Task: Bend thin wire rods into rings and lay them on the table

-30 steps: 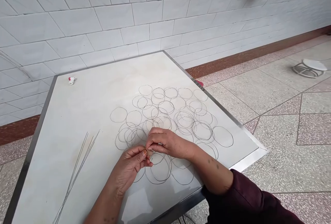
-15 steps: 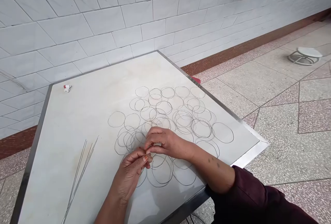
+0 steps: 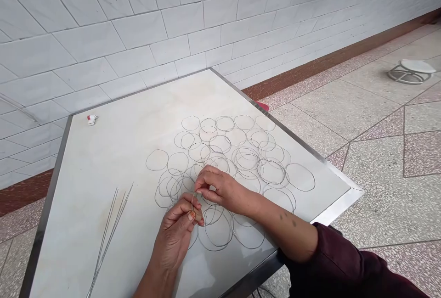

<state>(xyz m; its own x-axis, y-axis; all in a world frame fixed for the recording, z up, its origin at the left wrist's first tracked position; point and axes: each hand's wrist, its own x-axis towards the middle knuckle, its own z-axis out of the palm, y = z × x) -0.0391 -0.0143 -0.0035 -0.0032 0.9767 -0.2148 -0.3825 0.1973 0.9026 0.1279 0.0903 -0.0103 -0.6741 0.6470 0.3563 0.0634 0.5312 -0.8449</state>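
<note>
Thumb and fingers of my left hand (image 3: 177,229) are pinched on a thin metal wire (image 3: 192,201), whose short visible stretch rises from the fingertips. At the upper end of that stretch, the fingertips of my right hand (image 3: 220,188) pinch the same wire. The rest of the wire is hidden by my hands or lost among the rings behind. Many thin wire rings (image 3: 300,177) lie spread and overlapping on the white table (image 3: 138,123), around and beneath both hands. Left of my left hand lies a loose bunch of straight wires (image 3: 106,243).
A small red and white object (image 3: 92,120) lies near the table's far left corner. Metal edging (image 3: 296,139) runs along the table's border. A white tiled wall (image 3: 138,36) stands behind. On the floor at right is a low round stool (image 3: 411,72).
My fingertips have moved slightly apart, so a short stretch of wire now shows between them. The view has shifted a little; the rings and straight wires lie as before.
</note>
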